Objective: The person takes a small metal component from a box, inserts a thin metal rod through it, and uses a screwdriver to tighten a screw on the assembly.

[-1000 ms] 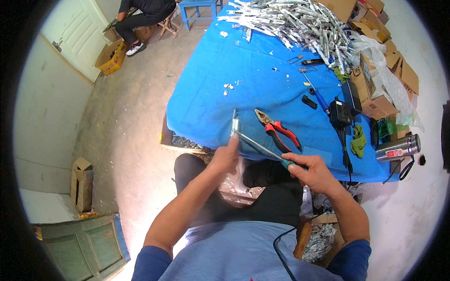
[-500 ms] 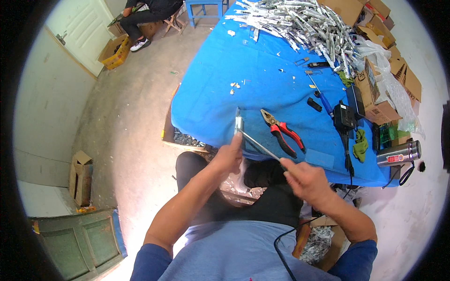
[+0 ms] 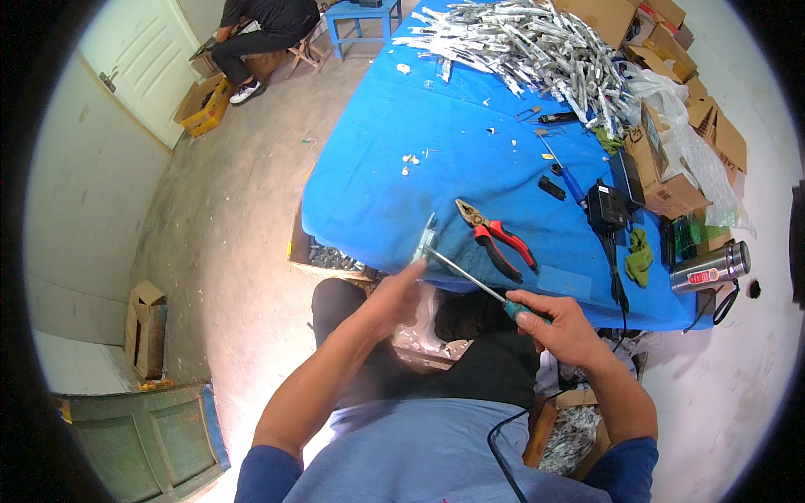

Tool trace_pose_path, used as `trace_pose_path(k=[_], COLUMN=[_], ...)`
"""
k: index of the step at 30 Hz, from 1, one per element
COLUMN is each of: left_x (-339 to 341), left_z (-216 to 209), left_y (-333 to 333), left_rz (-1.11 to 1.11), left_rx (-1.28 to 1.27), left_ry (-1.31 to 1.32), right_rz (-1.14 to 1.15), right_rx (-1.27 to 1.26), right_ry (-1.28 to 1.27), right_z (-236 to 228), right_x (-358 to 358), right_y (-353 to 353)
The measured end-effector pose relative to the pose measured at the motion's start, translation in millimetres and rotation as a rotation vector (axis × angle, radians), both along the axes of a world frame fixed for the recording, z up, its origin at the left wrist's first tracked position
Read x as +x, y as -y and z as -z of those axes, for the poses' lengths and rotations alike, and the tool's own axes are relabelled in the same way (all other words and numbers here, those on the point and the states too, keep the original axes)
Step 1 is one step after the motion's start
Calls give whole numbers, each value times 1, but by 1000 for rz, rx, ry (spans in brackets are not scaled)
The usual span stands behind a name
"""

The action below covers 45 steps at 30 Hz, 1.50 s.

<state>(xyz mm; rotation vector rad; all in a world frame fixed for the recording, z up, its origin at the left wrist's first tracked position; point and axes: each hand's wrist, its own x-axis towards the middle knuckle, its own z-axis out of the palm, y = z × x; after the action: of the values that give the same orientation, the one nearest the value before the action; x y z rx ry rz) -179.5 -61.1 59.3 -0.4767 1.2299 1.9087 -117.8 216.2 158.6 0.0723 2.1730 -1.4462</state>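
At the near edge of the blue-covered table, my left hand (image 3: pixel 399 298) is closed on a small slim whitish-silver piece (image 3: pixel 426 241) with a narrow tip; its exact kind is too small to make out. My right hand (image 3: pixel 563 329) grips a screwdriver (image 3: pixel 470 277) by its teal handle, thumb and fingers around it. The screwdriver's long shaft slants up to the left, and its end meets the piece just beyond my left fingertips. Just right of the piece lie pliers (image 3: pixel 506 248) with red and black handles, jaws pointing away from me.
A heap of silvery strips (image 3: pixel 537 50) covers the far table. To the right are a blue-handled tool (image 3: pixel 573 186), a black adapter (image 3: pixel 605 207), a green cloth (image 3: pixel 639 257), a steel flask (image 3: pixel 711 268) and cardboard boxes (image 3: pixel 662 168). A seated person (image 3: pixel 267 38) is at the far left.
The piece has gone from nearly upright to leaning right at its tip. My right hand's grip has shifted, baring the teal handle. The whole view has moved slightly.
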Motion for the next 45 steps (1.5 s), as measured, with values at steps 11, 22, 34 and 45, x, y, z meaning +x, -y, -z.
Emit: trace_pose_path(k=[11, 22, 34, 45], left_x=[-12, -17, -14, -10], left_z=[-8, 0, -4, 0], left_y=[-11, -12, -15, -10], left_rz=[-77, 24, -24, -12], left_rx=[-3, -93, -113, -21], left_ry=[4, -67, -46, -14], right_rz=[16, -143, -375, 18], right_rx=[-11, 238, 787, 29], right_ry=[65, -545, -856, -63], right_z=[-7, 21, 26, 15], right_x=[-6, -4, 10, 0], right_y=[0, 1, 14, 2])
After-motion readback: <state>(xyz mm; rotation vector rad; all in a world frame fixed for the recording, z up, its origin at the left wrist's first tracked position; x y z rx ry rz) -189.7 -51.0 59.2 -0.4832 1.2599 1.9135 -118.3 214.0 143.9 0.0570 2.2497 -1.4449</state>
